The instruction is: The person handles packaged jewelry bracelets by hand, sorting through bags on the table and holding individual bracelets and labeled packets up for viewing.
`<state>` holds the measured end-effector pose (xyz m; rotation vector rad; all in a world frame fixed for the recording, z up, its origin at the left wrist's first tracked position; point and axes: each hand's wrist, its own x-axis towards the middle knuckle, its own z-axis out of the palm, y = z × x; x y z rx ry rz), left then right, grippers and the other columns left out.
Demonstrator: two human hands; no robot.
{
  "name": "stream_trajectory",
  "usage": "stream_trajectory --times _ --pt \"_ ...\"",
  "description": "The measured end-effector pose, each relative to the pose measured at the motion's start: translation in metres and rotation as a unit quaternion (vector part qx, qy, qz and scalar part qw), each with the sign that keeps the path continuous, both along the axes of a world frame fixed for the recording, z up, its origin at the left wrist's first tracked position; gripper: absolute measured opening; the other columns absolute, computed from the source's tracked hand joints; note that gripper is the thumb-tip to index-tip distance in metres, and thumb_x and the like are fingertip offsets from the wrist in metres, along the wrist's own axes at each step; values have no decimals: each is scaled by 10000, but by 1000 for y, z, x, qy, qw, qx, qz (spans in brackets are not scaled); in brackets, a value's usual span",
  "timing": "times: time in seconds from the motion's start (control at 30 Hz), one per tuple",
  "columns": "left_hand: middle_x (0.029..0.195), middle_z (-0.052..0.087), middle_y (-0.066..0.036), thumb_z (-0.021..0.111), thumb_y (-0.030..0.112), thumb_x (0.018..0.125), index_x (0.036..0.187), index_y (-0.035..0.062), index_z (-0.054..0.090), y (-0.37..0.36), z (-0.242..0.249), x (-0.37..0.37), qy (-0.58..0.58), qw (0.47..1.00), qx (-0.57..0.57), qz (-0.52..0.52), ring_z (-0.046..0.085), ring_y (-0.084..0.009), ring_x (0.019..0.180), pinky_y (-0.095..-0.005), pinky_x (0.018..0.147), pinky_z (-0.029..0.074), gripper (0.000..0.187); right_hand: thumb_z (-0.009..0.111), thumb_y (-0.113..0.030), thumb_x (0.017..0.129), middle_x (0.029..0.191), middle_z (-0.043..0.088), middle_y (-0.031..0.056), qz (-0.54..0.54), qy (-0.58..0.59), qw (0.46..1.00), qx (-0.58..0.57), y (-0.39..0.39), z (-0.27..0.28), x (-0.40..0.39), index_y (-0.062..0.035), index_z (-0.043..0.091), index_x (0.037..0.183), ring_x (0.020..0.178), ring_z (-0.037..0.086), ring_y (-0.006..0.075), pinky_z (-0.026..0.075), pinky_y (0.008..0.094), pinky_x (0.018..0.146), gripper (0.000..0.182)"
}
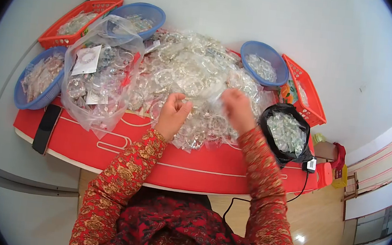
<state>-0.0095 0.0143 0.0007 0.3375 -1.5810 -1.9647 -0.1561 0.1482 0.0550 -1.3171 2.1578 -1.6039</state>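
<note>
A large heap of small clear plastic packets (183, 63) with ring-shaped, bracelet-like pieces inside covers the middle of the table. My left hand (173, 118) is over the near side of this heap, its fingers loosely curled and the thumb apart from them; nothing shows between them. Further right and slightly higher, my right hand (238, 109) is blurred by motion, its fingers pinched together at a clear plastic packet (217, 97). That packet's contents are too smeared to make out.
On the left stand a large clear bag (103, 77) of packets, blue basins (21, 92) and a red basket (106, 3). To the right are a blue basin (256, 46), a red basket (314, 113) and a black bag (269, 147). A black cable (305, 184) hangs over the red table's (191, 162) edge.
</note>
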Motion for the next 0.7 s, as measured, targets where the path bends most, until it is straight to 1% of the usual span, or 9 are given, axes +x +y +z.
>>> stream_trajectory --times 0.03,0.07,0.13,0.23,0.27,0.3,0.33,0.43,0.7 --pt "702 476 19 530 174 839 1056 21 401 0 -1 0 0 1000 5 8 395 -32 550 -178 465 328 296 563 -116 786 630 518 -13 -29 303 952 33 2 12 -31 -43 547 799 546 507 81 385 200 447 76" --pt "713 480 17 528 176 840 1048 23 409 -1 -4 0 -3 1000 -5 2 402 -32 559 -178 470 335 284 556 -113 786 648 516 0 -40 106 989 -94 -1 32 -60 -14 546 843 548 499 90 388 206 459 114" --pt "734 489 13 524 180 843 1033 27 427 -3 -11 -3 -10 1000 -26 -12 416 -32 576 -177 479 349 262 542 -106 787 686 511 25 -61 -295 896 -327 -8 63 -100 43 543 930 553 484 109 394 219 483 206" --pt "784 504 -1 521 178 844 1017 16 462 -4 -8 -1 -30 995 -91 11 459 -51 641 -194 537 397 245 567 -109 768 735 535 42 -162 -203 934 -244 -18 67 -92 72 506 1010 603 496 108 409 219 517 308" --pt "812 511 -32 540 179 823 1003 8 474 -3 -7 -1 -8 988 -143 56 476 -91 666 -223 565 407 257 590 -117 746 771 551 43 -101 -133 972 -167 -20 56 -74 45 478 1087 659 513 102 425 218 557 393" --pt "840 517 -64 559 179 801 988 0 487 0 -7 -1 12 976 -194 101 494 -132 691 -253 593 417 269 561 -69 769 800 578 98 -65 41 995 -67 -26 37 -54 -13 444 1098 734 561 168 458 256 601 353" --pt "868 523 -95 579 180 780 974 -8 499 3 -6 -1 29 958 -246 143 511 -172 717 -283 622 427 281 566 -58 745 883 580 119 -98 323 940 52 -35 17 -29 -17 442 1110 784 567 265 459 313 667 387" --pt "924 505 -111 570 167 782 1021 -13 481 10 19 9 129 877 -420 192 509 -211 810 -296 698 430 312 563 -109 732 1198 427 194 75 300 945 104 -45 -26 53 -21 422 1148 1096 416 362 355 384 887 448" --pt "820 488 -128 619 173 716 795 2 512 11 8 9 12 854 -505 125 501 -271 724 -326 625 425 216 555 -259 727 1324 295 143 -49 315 941 114 -44 -61 73 -85 547 1036 1196 271 394 291 489 919 354"
